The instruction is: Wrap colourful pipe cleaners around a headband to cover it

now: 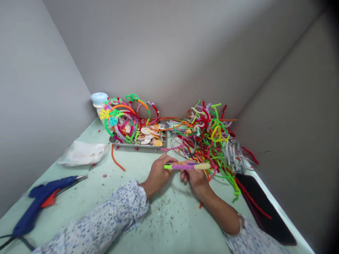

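Note:
Between my hands is a headband (186, 167) wrapped in fuzzy pipe cleaner, with bright green, purple and cream sections. It appears nearly edge-on, so its curve is mostly hidden. My left hand (161, 171) grips it near the green end, fingers curled round it. On the other side my right hand (196, 179) holds it under the purple and cream part, with the fingers bent beneath. Just beyond my right hand spreads a tangled heap of coloured pipe cleaners (215, 141).
A metal tray (137, 145) holds shell-like pieces and several wrapped headbands (145, 106). At left lie a blue glue gun (39, 203) and a white plastic bag (83, 153). A blue-lidded container (99, 98) stands behind. A black phone-like slab (267, 211) lies along the right edge.

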The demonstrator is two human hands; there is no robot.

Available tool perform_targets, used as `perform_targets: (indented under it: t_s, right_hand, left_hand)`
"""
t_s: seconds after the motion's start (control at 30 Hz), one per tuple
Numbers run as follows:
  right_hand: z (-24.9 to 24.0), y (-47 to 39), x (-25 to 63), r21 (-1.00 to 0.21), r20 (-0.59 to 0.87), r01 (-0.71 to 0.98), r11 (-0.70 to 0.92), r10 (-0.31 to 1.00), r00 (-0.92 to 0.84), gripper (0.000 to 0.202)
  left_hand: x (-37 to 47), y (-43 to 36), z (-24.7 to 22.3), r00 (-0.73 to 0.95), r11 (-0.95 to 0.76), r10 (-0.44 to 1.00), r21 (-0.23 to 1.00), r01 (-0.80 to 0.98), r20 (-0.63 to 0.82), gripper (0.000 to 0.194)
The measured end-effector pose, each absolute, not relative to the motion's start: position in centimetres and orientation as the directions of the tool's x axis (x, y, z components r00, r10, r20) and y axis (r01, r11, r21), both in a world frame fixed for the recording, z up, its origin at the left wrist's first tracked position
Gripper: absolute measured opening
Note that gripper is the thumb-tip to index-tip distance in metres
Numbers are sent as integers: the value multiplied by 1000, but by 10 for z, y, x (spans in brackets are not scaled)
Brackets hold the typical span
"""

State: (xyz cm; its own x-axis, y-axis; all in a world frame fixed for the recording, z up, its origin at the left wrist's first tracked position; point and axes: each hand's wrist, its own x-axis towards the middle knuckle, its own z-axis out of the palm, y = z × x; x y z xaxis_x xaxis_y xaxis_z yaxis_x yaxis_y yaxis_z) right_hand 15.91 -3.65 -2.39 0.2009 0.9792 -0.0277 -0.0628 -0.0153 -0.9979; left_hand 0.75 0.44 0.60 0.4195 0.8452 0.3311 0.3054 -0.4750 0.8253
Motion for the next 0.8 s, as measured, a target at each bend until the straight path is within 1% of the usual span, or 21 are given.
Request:
perform_targets:
  t_s: [0.1, 0.23, 0.47, 0.67, 0.8]
  right_hand:
    - [-20, -37, 158, -997, -56, -65, -44, 977, 205, 17]
    - [-13, -38, 156, -997, -73, -26, -70, 978, 196, 17]
    - [-13, -37, 157, -998, -63, -11, -63, 980, 187, 17]
    - [-10, -38, 156, -994, -106, -5, -107, 974, 199, 23]
    - [-8, -40, 155, -993, -108, 24, -115, 974, 201, 24]
  left_hand:
    - [8, 4, 6, 423, -459, 852, 827, 323, 308, 22]
    - [9, 5, 6, 421, -441, 859, 838, 323, 290, 21]
    - [8, 6, 5, 385, -427, 873, 850, 309, 299, 18]
    - [8, 7, 2, 394, -361, 892, 874, 326, 222, 15]
    - [9, 6, 2, 402, -353, 891, 880, 318, 212, 14]
